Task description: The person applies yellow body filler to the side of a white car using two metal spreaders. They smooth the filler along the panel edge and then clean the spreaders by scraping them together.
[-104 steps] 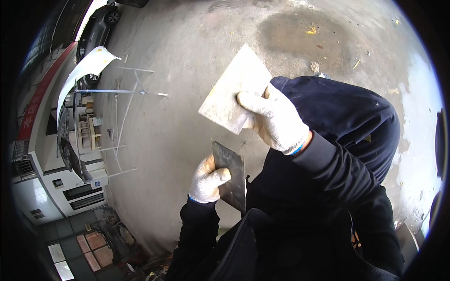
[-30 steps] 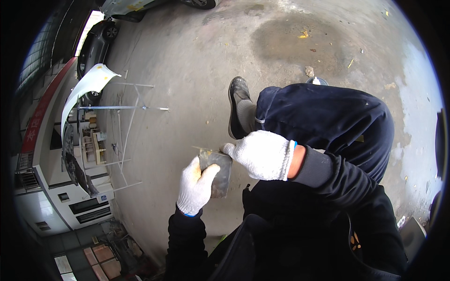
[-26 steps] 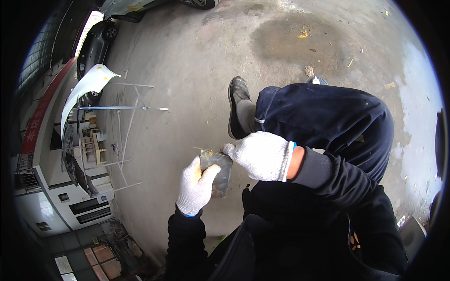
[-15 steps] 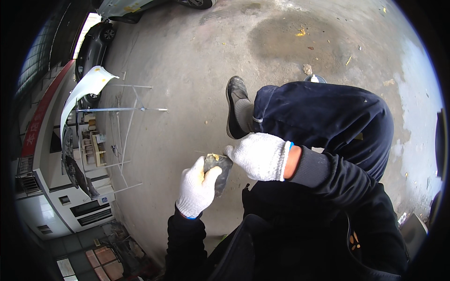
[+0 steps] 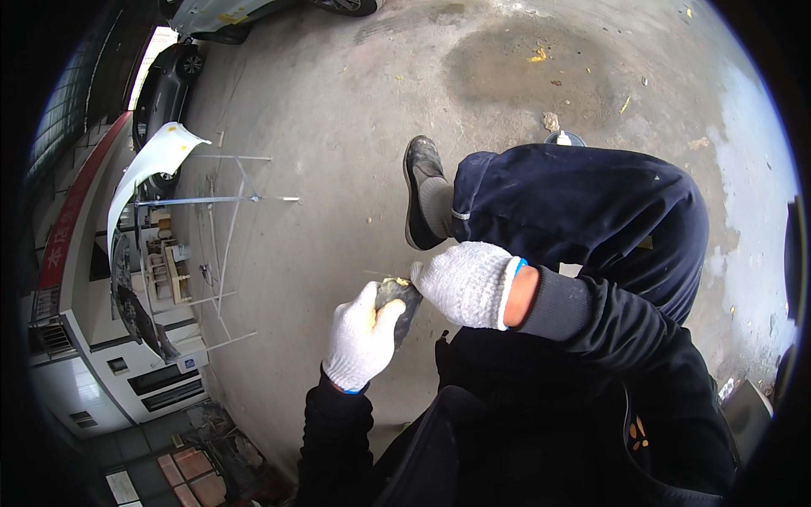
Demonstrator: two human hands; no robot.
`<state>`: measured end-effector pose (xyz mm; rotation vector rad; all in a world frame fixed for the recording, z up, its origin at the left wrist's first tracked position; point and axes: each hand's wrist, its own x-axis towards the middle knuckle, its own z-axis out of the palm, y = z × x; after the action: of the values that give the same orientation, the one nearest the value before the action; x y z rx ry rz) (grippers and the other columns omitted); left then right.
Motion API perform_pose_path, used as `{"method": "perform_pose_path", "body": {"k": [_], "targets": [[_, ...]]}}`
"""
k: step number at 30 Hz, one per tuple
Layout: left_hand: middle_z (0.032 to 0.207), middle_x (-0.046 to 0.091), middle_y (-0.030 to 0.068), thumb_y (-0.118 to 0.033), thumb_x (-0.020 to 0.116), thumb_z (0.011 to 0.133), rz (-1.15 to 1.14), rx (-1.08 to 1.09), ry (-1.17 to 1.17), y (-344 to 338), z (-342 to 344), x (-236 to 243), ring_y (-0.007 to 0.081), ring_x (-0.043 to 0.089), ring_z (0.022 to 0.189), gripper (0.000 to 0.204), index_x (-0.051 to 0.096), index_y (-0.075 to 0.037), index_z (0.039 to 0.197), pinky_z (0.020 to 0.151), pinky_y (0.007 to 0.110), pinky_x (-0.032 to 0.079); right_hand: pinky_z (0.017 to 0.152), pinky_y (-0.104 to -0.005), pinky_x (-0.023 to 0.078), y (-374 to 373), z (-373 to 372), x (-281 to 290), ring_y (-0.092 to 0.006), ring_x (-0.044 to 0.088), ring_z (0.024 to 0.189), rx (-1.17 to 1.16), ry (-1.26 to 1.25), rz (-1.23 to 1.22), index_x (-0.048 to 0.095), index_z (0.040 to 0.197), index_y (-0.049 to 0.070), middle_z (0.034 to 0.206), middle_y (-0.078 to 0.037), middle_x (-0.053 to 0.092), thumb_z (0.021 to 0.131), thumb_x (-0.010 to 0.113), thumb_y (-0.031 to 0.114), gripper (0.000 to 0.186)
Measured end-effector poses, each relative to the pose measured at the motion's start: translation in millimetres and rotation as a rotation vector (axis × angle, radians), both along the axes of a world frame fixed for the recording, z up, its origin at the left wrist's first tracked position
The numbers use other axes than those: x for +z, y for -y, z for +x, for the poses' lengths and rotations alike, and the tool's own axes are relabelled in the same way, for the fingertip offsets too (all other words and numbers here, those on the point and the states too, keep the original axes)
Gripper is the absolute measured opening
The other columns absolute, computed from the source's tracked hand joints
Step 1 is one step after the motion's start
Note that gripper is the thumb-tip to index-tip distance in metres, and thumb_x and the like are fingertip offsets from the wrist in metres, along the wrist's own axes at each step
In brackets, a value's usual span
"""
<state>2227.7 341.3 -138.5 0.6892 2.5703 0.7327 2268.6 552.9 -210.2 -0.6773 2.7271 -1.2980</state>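
Note:
My left hand point(image 5: 365, 334), in a white knit glove, grips a dark, smudged flat plate point(image 5: 399, 314), thumb across its face. Yellow paste point(image 5: 395, 281) sits on that plate's upper edge. Close against it, my right hand point(image 5: 460, 283), gloved the same way, has its fingers closed on a pale thin spreader point(image 5: 377, 273), seen nearly edge-on and mostly hidden by the glove. Both hands are in front of my dark-trousered leg point(image 5: 583, 198).
My boot point(image 5: 425, 190) rests on the stained concrete floor point(image 5: 296, 101). A round container point(image 5: 573, 139) stands beyond my knee. At left are a white panel point(image 5: 156, 152) on a metal stand point(image 5: 236, 198), and a dark car point(image 5: 165, 89). Another vehicle point(image 5: 224, 13) is behind.
Since 3.5 seconds ago my right hand has lowered the pale spreader, turning it edge-on at the dark plate. Over the last second the dark plate has tilted, showing more yellow paste.

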Motion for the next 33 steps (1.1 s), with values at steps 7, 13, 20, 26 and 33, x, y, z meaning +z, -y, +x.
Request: {"method": "perform_pose_path", "body": {"k": [7,13,20,26,33], "targets": [[0.078,0.067,0.0247,-0.013,0.065,0.096,-0.004,-0.034,-0.047,-5.1,0.9,-0.8,0.0416,0.070,0.072,0.017,0.064,0.002,0.104,0.061,0.043,0.053,0.073,-0.0456,0.059,2.0,1.6,-2.2,-0.0358,0.074,0.082,-0.052,0.010,0.022,0.071,0.100,0.000,0.086,-0.019,0.074,0.092,0.060,0.015,0.020],[0.086,0.071,0.0240,-0.009,0.065,0.096,-0.104,-0.076,0.030,-1.1,0.4,9.9,0.0366,0.074,0.078,0.019,0.065,0.002,0.111,0.067,0.038,0.056,0.068,-0.0466,0.059,12.6,2.2,-4.8,-0.0366,0.074,0.078,0.000,0.020,0.089,0.071,0.100,0.000,0.082,-0.018,0.073,0.090,0.060,0.016,0.021],[0.111,0.071,0.0044,-0.005,0.062,0.099,0.303,0.452,0.258,25.1,-3.7,22.4,0.0098,0.064,0.099,0.025,0.065,0.004,0.122,0.089,0.028,0.052,0.061,-0.0456,0.053,-10.0,-24.9,0.8,-0.0394,0.067,0.066,-0.110,0.034,-0.314,0.062,0.097,-0.001,0.068,-0.019,0.064,0.097,0.064,0.021,0.022],[0.116,0.068,0.0036,-0.005,0.059,0.101,0.398,0.607,0.115,44.7,15.1,-6.8,0.0099,0.061,0.102,0.033,0.060,0.004,0.133,0.092,0.027,0.048,0.064,-0.0448,0.052,27.0,-19.8,-10.7,-0.0373,0.066,0.069,-0.241,-0.230,-0.375,0.059,0.098,0.003,0.077,-0.017,0.063,0.096,0.065,0.022,0.020],[0.132,0.060,0.0100,-0.011,0.057,0.104,0.720,0.611,0.233,51.3,43.2,-24.5,0.0184,0.059,0.119,0.035,0.051,0.000,0.137,0.102,0.034,0.049,0.069,-0.0365,0.051,78.9,-5.5,13.4,-0.0224,0.061,0.078,-0.165,-0.681,-0.346,0.062,0.131,0.005,0.093,-0.007,0.062,0.083,0.069,0.018,0.051]]}}
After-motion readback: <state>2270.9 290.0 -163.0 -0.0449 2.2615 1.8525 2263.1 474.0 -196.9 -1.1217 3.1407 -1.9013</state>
